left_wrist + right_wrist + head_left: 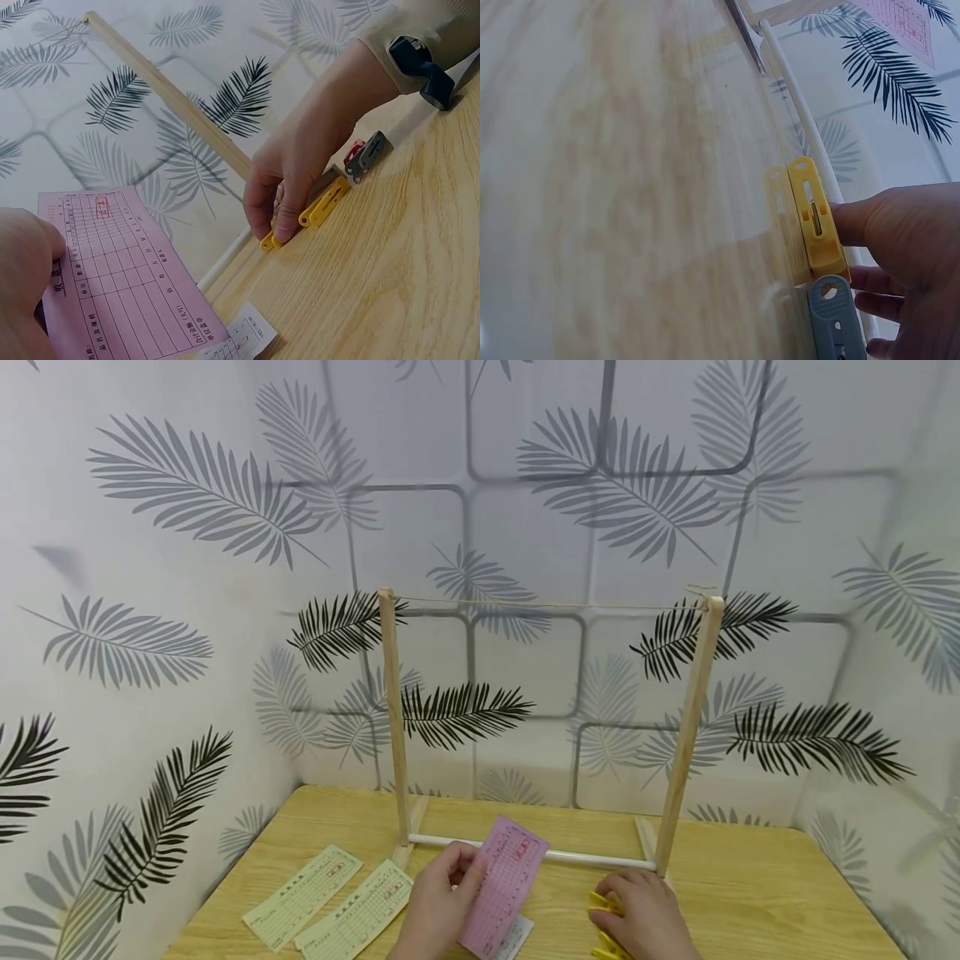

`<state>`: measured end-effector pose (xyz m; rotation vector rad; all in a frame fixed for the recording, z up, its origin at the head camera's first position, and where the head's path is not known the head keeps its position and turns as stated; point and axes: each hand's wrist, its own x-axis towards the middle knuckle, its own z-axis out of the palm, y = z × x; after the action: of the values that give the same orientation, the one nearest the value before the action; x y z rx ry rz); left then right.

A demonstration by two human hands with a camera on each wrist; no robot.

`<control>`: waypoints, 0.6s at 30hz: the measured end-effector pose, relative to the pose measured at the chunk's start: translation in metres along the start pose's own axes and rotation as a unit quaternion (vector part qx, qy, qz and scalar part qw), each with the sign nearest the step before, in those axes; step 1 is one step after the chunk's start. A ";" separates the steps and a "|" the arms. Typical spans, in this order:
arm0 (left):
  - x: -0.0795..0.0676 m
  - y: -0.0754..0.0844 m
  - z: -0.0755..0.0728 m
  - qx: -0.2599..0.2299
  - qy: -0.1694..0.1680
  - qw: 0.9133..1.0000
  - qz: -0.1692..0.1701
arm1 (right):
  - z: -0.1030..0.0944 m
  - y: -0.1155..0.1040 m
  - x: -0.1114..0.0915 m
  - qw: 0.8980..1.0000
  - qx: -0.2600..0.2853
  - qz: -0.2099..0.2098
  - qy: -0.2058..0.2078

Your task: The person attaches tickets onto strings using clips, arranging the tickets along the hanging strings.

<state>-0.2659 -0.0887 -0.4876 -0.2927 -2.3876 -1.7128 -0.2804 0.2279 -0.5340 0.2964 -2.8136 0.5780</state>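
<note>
My left hand (437, 906) holds a pink printed receipt slip (504, 887) by its left edge, thumb on its face, tilted up over the table. Under its lower end a white slip (517, 937) shows in part. Further right, my right hand (647, 917) reaches down to the tabletop and pinches a yellow clothespin (268, 241) between thumb and fingers. A second yellow clothespin (324, 202) lies right beside those fingers. Behind it, toward the wrist, are a grey clothespin (371, 150) and a red clothespin (352, 152).
Two pale yellow slips (303, 897) lie on the wooden table (772, 893) at left. Beyond the hands stands a wooden frame (688, 735) with a thin string (540, 604) across its top and a white rod (600, 860) low between its posts. Patterned walls (525, 527) enclose the table.
</note>
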 end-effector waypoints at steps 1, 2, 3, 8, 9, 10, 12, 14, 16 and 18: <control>0.000 0.000 0.000 -0.003 0.000 1.000 0.000 | 0.000 0.000 0.000 1.000 0.002 -0.002 0.002; 0.000 0.000 0.000 -0.006 0.000 1.000 0.001 | 0.000 0.000 -0.001 1.000 0.004 -0.005 0.004; 0.000 -0.001 0.000 -0.008 0.001 1.000 0.002 | 0.001 0.000 -0.001 1.000 0.007 -0.008 0.005; 0.000 -0.001 0.000 -0.010 0.001 1.000 0.005 | 0.002 0.003 -0.001 0.999 0.006 -0.036 0.011; 0.000 -0.001 0.000 -0.009 0.001 1.000 0.005 | 0.002 0.003 0.000 0.999 0.006 -0.042 0.010; 0.000 -0.002 0.000 -0.007 0.001 1.000 0.004 | 0.002 0.004 0.000 0.999 0.006 -0.048 0.010; 0.001 -0.002 0.000 -0.004 0.002 1.000 0.005 | 0.003 0.005 0.000 0.998 0.006 -0.064 0.012; 0.000 -0.002 0.000 -0.001 0.002 1.000 0.006 | 0.003 0.005 0.000 0.998 0.010 -0.068 0.008; 0.000 -0.003 0.000 0.000 0.002 1.000 0.008 | 0.002 0.004 -0.001 0.998 0.008 -0.064 0.002; 0.000 -0.002 0.000 0.001 0.003 1.000 0.009 | 0.002 0.002 -0.001 0.999 0.007 -0.052 -0.007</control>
<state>-0.2665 -0.0896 -0.4897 -0.3062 -2.3744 -1.7016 -0.2803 0.2287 -0.5365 0.4473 -2.7878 0.5755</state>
